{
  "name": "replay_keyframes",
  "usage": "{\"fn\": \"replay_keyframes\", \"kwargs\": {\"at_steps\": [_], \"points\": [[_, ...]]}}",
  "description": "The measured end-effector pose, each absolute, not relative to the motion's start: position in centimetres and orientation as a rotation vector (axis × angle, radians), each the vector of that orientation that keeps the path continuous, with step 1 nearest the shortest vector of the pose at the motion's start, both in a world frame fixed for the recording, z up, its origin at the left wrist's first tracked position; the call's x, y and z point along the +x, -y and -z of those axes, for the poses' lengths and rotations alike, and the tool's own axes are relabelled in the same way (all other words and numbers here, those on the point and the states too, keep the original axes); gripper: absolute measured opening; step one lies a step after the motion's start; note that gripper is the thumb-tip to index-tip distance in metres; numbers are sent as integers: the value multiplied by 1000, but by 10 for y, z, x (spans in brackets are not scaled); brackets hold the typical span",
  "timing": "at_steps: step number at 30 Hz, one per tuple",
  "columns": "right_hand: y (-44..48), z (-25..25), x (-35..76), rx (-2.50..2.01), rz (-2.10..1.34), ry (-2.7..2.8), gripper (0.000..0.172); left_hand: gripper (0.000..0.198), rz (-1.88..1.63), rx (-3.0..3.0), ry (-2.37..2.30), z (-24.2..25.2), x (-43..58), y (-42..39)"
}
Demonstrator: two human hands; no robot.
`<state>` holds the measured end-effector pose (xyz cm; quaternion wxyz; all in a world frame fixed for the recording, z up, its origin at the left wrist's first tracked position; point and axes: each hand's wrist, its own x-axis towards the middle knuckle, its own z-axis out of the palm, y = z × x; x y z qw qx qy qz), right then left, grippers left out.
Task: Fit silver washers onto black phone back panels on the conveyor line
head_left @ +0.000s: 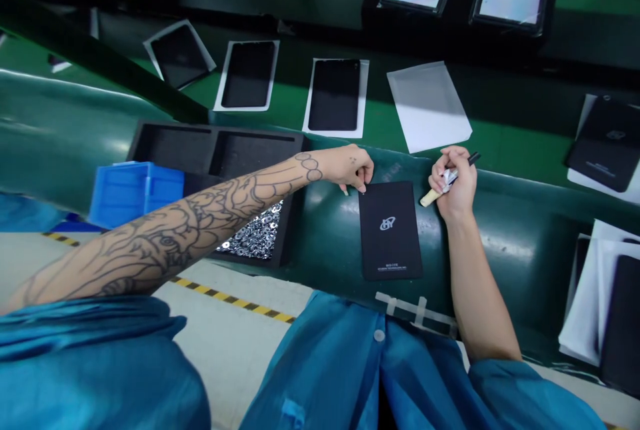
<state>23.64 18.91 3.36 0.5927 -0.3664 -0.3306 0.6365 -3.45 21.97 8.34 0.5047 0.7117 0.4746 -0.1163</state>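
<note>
A black tablet back cover with a light logo and small print lies flat on the green bench in front of me. My left hand reaches to its upper left corner, thumb and fingertips pinched together there. Whatever those fingertips hold, if anything, is too small to make out. To the right of the cover, my right hand is closed round a pen-like tool. The tool has a pale yellow end pointing down left and a black end sticking out at upper right.
A black tray at left contains many small shiny metal parts, beside a blue bin. Several dark tablets lie on white sheets along the green belt, with a bare white sheet. More covers and sheets lie at right.
</note>
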Motion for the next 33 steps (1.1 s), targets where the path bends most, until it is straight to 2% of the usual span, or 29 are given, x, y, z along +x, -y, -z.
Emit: {"fn": "replay_keyframes", "kwargs": {"at_steps": [11,18,20,23,26,30,33], "points": [[-187,-32,237,-864,-1475,761,23,11,400,2009,-1321,-96,-20,-203],[-179,-56,235,-842,-1497,813,28,26,362,2022,-1511,-93,-13,-205],[-173,-73,227,-781,-1472,887,37,28,332,2011,-1518,-96,-12,-205],[-162,-94,207,-676,-1502,1086,64,28,249,1983,-1572,-99,-16,-193],[-156,-102,182,-605,-1565,1215,72,21,-68,2018,-1654,-92,-25,-160],[-160,-95,149,-603,-1595,1253,71,11,-816,2026,-1617,-82,-47,-97],[-166,-89,129,-600,-1638,1301,70,12,-1137,1904,-1818,-80,-81,-50]]}}
